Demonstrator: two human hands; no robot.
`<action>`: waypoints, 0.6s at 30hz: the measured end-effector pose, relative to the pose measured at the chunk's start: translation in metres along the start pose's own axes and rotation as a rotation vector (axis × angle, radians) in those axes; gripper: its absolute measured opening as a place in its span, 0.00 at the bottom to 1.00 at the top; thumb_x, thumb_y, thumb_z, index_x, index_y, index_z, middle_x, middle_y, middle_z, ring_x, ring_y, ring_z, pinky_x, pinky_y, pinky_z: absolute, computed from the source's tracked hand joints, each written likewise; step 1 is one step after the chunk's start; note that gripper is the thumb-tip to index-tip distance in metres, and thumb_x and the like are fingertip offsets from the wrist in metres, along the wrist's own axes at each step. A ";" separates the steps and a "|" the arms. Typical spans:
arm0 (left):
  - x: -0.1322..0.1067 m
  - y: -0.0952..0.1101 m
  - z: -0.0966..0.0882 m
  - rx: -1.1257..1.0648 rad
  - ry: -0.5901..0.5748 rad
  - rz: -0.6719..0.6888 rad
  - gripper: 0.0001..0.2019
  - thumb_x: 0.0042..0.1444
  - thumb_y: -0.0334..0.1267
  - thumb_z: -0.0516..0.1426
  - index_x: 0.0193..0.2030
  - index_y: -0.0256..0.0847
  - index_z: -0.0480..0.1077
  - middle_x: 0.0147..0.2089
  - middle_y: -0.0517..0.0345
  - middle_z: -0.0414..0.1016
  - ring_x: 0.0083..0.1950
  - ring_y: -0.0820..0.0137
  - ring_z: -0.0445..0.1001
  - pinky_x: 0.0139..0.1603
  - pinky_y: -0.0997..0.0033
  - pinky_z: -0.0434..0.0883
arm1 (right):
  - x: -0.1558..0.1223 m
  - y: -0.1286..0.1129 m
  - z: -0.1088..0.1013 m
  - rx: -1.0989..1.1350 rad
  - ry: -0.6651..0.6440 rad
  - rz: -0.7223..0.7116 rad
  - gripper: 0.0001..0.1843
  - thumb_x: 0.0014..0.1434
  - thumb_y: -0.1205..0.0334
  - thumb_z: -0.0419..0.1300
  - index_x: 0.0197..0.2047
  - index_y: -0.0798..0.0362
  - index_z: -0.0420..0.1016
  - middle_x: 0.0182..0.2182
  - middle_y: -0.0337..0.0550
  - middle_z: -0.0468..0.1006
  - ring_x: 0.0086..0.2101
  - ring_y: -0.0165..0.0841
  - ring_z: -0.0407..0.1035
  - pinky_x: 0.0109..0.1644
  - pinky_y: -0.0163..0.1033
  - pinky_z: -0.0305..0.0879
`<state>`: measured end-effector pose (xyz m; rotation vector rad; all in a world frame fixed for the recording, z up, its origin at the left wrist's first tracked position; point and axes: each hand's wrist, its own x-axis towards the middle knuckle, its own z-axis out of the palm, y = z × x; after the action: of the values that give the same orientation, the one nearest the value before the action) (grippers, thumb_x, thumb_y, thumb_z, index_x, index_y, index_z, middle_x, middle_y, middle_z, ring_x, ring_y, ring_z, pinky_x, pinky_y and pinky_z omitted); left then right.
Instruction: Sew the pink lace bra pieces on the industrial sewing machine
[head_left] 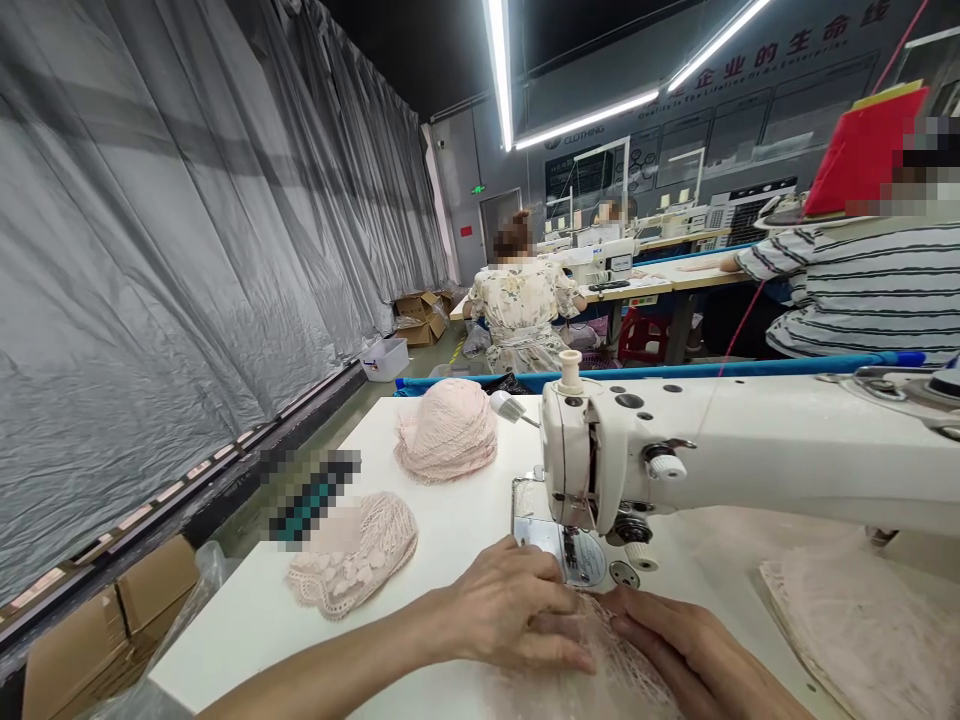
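A sheer pale-pink lace piece (577, 650) lies in front of the sewing machine (720, 450), its upper edge close to the metal needle plate (585, 558). My left hand (517, 605) grips the lace from the left, thumb and fingers closed on it just below the plate. From the right, my right hand (667, 635) pinches the same edge, its fingers pressed together. Beyond my left forearm lies a lace cup (360, 560) with a scalloped edge. A pile of pink lace cups (448, 430) rests farther back on the white table (247, 640).
More sheer lace (862, 620) lies to the right, under the machine arm. Cardboard boxes (97, 630) stand below the table's left edge. A grey curtain (187, 230) runs along the left. Two co-workers sit ahead, one in a floral top (517, 310), one in a striped shirt (877, 290).
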<state>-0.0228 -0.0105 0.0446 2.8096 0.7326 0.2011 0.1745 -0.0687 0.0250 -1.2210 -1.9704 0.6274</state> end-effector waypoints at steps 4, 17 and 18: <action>-0.011 -0.005 -0.014 0.029 -0.067 -0.077 0.30 0.54 0.59 0.55 0.14 0.36 0.58 0.24 0.61 0.63 0.30 0.74 0.64 0.37 0.70 0.57 | 0.001 0.004 -0.004 0.115 -0.139 0.057 0.18 0.66 0.56 0.44 0.31 0.49 0.71 0.28 0.38 0.77 0.29 0.34 0.71 0.34 0.33 0.65; -0.002 0.020 -0.007 -0.600 0.024 -0.442 0.10 0.53 0.37 0.56 0.43 0.41 0.70 0.24 0.66 0.65 0.27 0.74 0.64 0.28 0.78 0.58 | -0.002 0.007 -0.001 0.192 -0.080 0.134 0.18 0.65 0.49 0.43 0.31 0.49 0.65 0.24 0.37 0.71 0.26 0.34 0.67 0.30 0.35 0.63; -0.002 0.021 -0.006 -0.589 0.035 -0.454 0.05 0.53 0.36 0.56 0.37 0.40 0.70 0.22 0.67 0.63 0.26 0.75 0.62 0.27 0.78 0.57 | -0.002 0.008 0.000 0.194 -0.065 0.137 0.14 0.63 0.49 0.47 0.35 0.49 0.66 0.27 0.38 0.74 0.29 0.35 0.70 0.33 0.35 0.65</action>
<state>-0.0162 -0.0284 0.0559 2.0385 1.0847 0.3209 0.1794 -0.0677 0.0188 -1.2350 -1.8402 0.9158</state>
